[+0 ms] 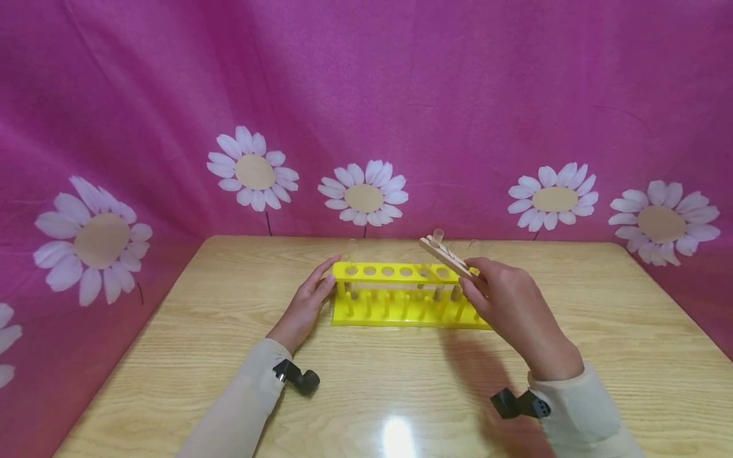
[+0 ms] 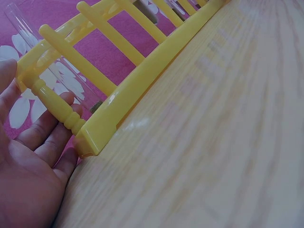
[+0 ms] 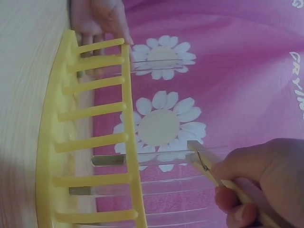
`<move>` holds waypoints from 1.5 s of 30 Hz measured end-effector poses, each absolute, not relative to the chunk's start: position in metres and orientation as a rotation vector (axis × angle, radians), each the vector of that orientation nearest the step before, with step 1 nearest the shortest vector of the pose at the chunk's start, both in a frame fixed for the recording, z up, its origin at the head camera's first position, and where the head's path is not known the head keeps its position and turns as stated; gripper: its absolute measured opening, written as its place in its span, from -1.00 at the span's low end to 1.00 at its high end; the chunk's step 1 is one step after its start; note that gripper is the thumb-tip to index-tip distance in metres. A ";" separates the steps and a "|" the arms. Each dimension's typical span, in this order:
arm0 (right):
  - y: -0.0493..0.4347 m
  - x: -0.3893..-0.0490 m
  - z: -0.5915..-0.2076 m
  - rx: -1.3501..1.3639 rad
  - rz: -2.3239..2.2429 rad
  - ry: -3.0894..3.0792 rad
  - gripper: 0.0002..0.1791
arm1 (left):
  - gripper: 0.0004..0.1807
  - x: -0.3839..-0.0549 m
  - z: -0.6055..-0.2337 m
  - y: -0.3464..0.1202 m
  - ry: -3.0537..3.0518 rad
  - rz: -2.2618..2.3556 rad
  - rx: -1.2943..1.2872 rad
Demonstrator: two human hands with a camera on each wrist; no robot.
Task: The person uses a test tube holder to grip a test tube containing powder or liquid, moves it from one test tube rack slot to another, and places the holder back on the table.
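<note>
A yellow test tube rack [image 1: 378, 277] stands on the table. My left hand [image 1: 306, 308] grips its left end, the fingers curled behind the end post [image 2: 52, 102] in the left wrist view. My right hand [image 1: 515, 305] pinches a wooden test tube holder [image 1: 443, 256] over the rack's right half. The holder's jaws clasp a clear test tube [image 3: 108, 160] near its upper part. That tube passes through the rack's top bar, and its dark-filled bottom hangs above the base. Other tubes [image 3: 83, 191] with dark contents stand beside it. My right hand hides the rack's right end in the head view.
One more glass tube [image 1: 352, 248] stands in the leftmost hole of the rack. Pegs [image 1: 386, 305] rise from the rack's base. A pink cloth [image 1: 446, 95] with white daisies hangs behind the wooden table [image 1: 355, 381].
</note>
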State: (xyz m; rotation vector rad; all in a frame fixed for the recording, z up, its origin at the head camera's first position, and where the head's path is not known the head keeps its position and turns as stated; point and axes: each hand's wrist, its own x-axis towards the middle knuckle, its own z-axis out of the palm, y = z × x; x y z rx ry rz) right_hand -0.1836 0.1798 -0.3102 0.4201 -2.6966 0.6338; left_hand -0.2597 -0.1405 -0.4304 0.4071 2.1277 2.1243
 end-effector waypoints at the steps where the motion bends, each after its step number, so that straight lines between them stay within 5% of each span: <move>1: 0.180 -0.183 -0.310 0.419 0.636 -2.688 -0.67 | -0.45 -0.260 -0.430 -0.140 2.129 2.121 0.401; 45: 0.164 -0.172 -0.308 0.453 0.716 -2.370 -0.78 | -0.43 -0.261 -0.431 -0.141 2.148 2.105 0.380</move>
